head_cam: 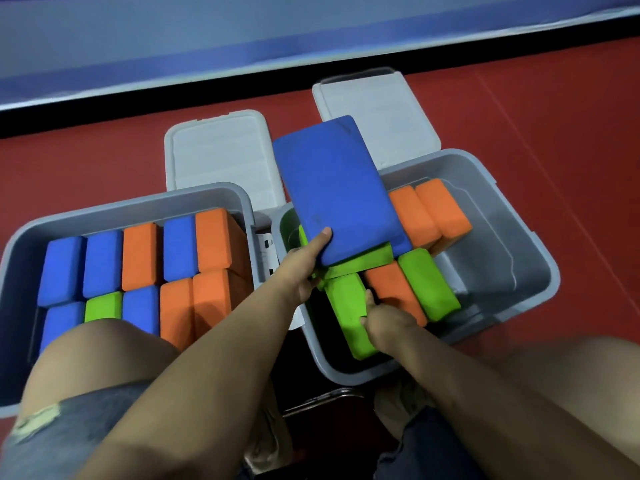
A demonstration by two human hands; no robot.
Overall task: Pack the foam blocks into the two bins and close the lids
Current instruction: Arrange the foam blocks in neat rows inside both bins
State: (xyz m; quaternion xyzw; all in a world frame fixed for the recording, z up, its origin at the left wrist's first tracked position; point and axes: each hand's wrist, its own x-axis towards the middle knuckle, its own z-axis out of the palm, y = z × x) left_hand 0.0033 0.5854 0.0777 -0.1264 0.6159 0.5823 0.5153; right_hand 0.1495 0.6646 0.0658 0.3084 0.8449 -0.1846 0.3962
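The left bin [20, 258], lower left of the frame, is packed: blue, orange and green foam blocks stand on edge in two tight rows, an arrangement that uses its full floor area. Its lid [214, 150] lies open flat on the red floor [554, 116] behind it, so filling is unobstructed.

The right bin [519, 244], centre right, is partly filled; its right side is still bare, and its lid [377, 98] likewise lies open behind it. Two orange blocks [429, 209] stand at the back. At the front are a green block [429, 282], an orange block [394, 289] and a second green block [346, 306].

A blue block [332, 188] is held tilted above the left end of this bin, apparently ready to be lowered on edge. The left hand [304, 268] grips its near corner, thumb on top and fingers underneath. The right hand [384, 317] presses on the front blocks with extended fingers, probably to make a slot.

A small label between the bins is illegible; no other writing is visible.
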